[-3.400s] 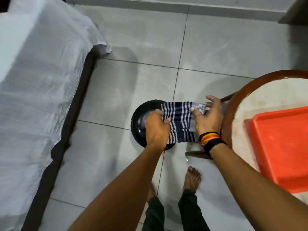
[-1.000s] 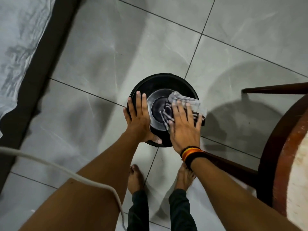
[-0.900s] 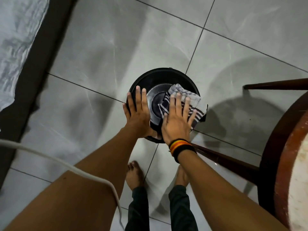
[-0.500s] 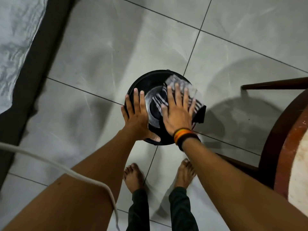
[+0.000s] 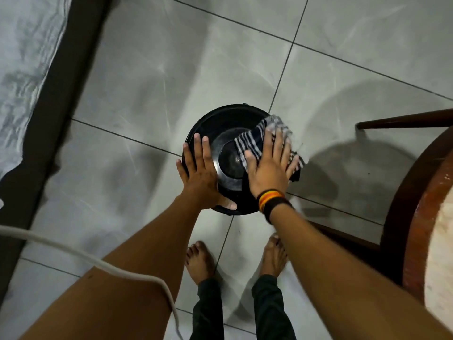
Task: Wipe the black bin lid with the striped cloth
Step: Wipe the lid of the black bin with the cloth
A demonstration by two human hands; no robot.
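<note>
The round black bin lid (image 5: 221, 121) sits on its bin on the grey tiled floor, directly below me. My left hand (image 5: 199, 177) lies flat on the lid's left rim, fingers spread, thumb at the near edge. My right hand (image 5: 268, 168) presses palm-down on the striped cloth (image 5: 250, 141), which covers the lid's right side and hangs over its right edge. The dark blue and white cloth is bunched under my fingers. The lid's shiny centre disc (image 5: 230, 163) shows between my hands.
A round wooden table (image 5: 421, 217) with dark legs stands close on the right. A bed with a grey sheet (image 5: 22, 57) and dark frame runs along the left. A white cable (image 5: 98, 261) crosses my left arm. My bare feet (image 5: 198, 263) stand just below the bin.
My right hand has slid the cloth from the lid's centre to its right and far side. The left hand has stayed flat on the left rim.
</note>
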